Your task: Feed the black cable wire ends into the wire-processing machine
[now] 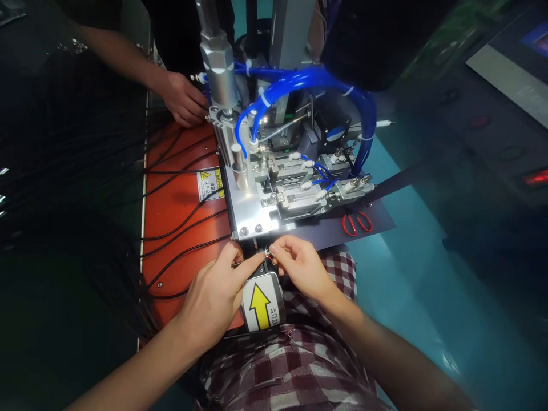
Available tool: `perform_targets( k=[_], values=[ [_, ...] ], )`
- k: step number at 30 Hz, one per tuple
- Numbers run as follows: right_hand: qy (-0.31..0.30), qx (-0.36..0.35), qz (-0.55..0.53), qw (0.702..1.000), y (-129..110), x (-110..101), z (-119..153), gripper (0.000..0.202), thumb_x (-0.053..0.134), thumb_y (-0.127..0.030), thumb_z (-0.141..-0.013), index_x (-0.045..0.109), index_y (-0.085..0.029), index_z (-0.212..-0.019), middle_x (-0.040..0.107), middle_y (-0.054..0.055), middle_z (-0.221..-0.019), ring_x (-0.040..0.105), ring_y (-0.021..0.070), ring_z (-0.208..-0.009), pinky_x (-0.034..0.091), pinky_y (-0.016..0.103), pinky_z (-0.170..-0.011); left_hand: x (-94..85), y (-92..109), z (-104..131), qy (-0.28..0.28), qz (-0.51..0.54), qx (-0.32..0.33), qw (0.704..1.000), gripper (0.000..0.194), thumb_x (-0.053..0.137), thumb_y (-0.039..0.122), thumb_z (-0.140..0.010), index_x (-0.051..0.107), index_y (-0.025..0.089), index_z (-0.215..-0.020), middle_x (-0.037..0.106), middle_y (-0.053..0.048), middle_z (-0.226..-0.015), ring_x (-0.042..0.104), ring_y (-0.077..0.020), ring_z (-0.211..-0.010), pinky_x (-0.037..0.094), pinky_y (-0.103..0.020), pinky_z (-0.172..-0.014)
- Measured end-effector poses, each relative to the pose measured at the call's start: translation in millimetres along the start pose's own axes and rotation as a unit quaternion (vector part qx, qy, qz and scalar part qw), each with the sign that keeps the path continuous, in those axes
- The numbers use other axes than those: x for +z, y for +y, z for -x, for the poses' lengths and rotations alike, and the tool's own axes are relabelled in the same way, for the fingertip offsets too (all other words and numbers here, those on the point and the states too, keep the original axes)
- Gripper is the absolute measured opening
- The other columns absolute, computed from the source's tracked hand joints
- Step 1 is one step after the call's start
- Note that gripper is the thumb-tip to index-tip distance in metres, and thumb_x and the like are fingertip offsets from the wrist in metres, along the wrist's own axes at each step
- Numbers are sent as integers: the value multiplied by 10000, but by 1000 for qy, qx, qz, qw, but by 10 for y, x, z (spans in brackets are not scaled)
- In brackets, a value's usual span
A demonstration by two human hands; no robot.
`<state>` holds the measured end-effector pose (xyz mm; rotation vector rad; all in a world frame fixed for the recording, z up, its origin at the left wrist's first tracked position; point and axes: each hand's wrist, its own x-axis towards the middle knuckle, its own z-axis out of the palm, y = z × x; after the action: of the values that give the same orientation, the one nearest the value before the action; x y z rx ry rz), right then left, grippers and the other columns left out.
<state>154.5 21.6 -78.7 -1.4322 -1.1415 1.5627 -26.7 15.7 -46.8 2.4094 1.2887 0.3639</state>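
Observation:
Thin coloured wires [267, 254] at the end of a cable lie between my two hands, just in front of the machine's metal plate [246, 211]. My left hand [216, 291] is closed, its thumb and finger pinching this wire end from the left. From the right, the fingertips of my right hand [302, 265] pinch the fine strands; a bit of red shows there. The exact wire tips are too small to make out. Directly below the wires sits a rounded white part with a yellow arrow [259, 305].
Several black cables [184, 231] cross the orange surface [171, 211] at left. A co-worker's hand [184, 100] touches the machine's far left side. Blue air tubes [308, 77] arch over the cylinders [299, 200]. Red-handled scissors [357, 224] lie on the dark plate at right.

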Motion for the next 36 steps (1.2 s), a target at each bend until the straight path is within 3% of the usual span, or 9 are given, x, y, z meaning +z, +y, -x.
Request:
perform_targets(
  k=[36],
  values=[
    [20,-27,6,999,64,26,17,228,546,-373,-852,520,-187,-723,551,-22,-649,520,115,-521,407,237,-505,37,4,-13,6,-58,-1,998,398,411,121,-854,586,224,-1197,483,-62,-862,535,-162,-667,476,-262,-539]
  ],
)
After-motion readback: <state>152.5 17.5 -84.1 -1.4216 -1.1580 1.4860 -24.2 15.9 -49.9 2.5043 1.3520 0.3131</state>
